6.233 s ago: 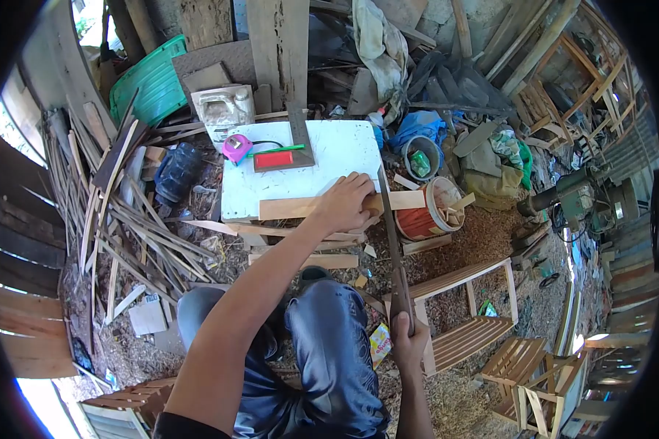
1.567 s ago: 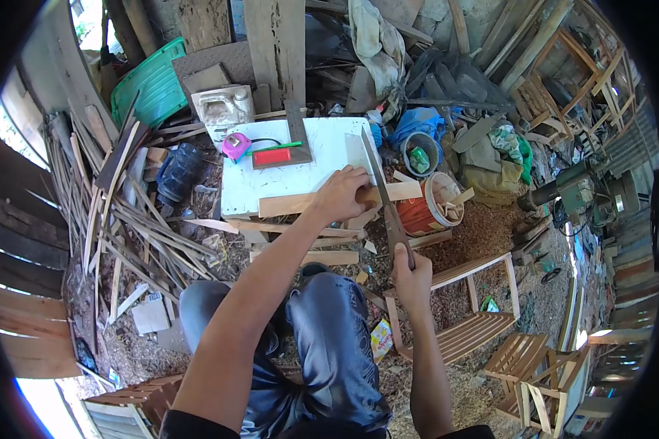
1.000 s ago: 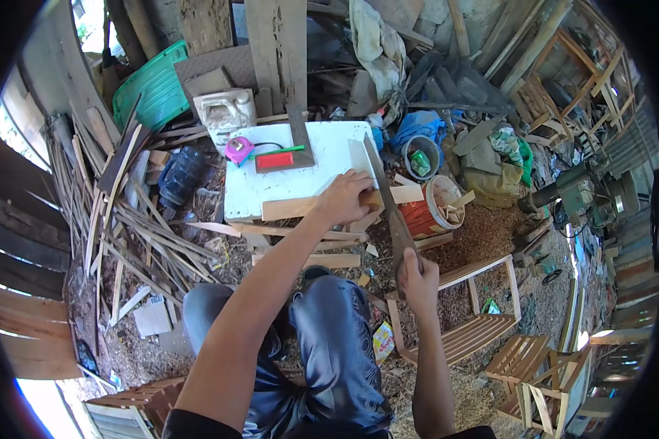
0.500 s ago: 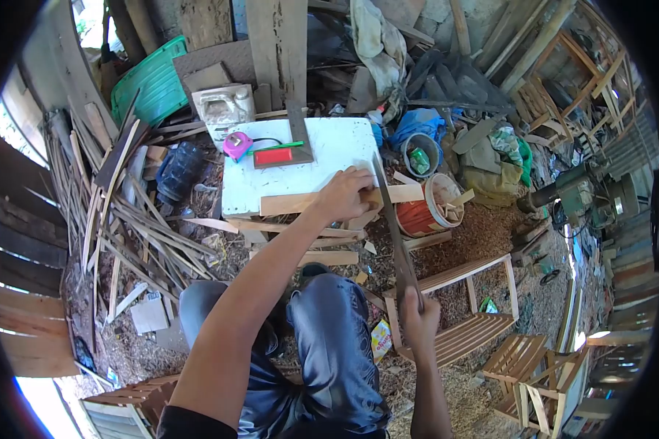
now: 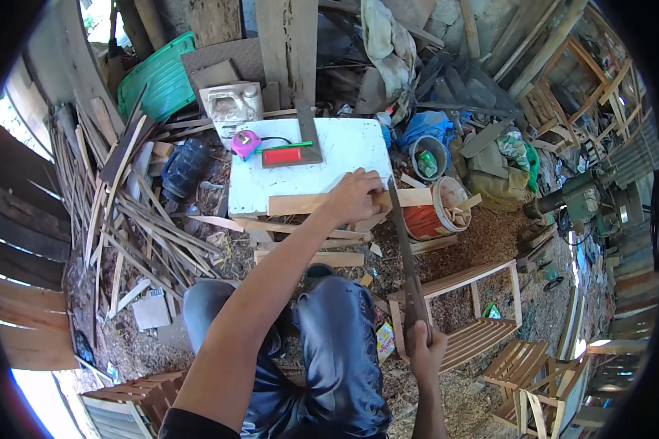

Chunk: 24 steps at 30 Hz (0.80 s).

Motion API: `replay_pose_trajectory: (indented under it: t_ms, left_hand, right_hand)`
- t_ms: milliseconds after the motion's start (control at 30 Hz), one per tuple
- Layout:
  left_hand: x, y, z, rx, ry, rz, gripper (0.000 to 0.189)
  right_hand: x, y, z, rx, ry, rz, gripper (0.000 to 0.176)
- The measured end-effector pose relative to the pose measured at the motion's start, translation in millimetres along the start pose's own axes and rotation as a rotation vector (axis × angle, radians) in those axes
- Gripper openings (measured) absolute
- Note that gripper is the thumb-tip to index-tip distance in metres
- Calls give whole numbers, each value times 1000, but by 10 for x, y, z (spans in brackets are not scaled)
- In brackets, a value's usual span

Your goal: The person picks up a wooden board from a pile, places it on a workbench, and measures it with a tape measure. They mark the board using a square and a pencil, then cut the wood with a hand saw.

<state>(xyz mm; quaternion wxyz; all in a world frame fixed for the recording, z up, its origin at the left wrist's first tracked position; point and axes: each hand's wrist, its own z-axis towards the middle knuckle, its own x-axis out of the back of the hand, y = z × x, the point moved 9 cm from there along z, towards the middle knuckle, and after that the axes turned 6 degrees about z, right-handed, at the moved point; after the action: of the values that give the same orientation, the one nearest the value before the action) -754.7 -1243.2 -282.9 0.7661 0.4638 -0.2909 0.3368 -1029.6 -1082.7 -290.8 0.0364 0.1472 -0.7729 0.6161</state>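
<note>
My left hand presses a flat wooden strip down along the near edge of a white tabletop, its fingers curled over the wood. The strip's right end sticks out past the table. My right hand is wrapped round the handle of a handsaw. The saw's long blade crosses the strip just right of my left hand. Behind the strip on the tabletop are a pink tape measure, a try square with a red patch, and a green pen.
A red bucket of wood offcuts stands under the strip's free end. A grey pail is behind it. A slatted wooden frame lies right of my knees. Thin wood strips are heaped at left; a machine stands at right.
My right hand has drawn the saw back toward my body. My left hand still holds the strip in place. The whole view has shifted slightly.
</note>
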Motion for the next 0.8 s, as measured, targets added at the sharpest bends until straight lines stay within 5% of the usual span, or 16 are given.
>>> replay_pose_trajectory:
  t_ms: [333,467,633,733,800]
  left_hand:
    - [-28,-21,16,-1,-31,45,29]
    - [8,-39,15,41,14,-7,31]
    - [14,-29,9,26,-8,10,30]
    - [16,7,2,24,-22,-9,30]
    - [28,25,19,5,-26,16,30]
  right_hand:
    - [-670,-372,1272,106,-79,121,49]
    - [-533,-354,925,216,-45,1,49]
    - [-62,23,99,25,6,-19,45]
    - [-24,88,52,-29,26,-19,45]
    - [-211,-145,328,109,29,-92,46]
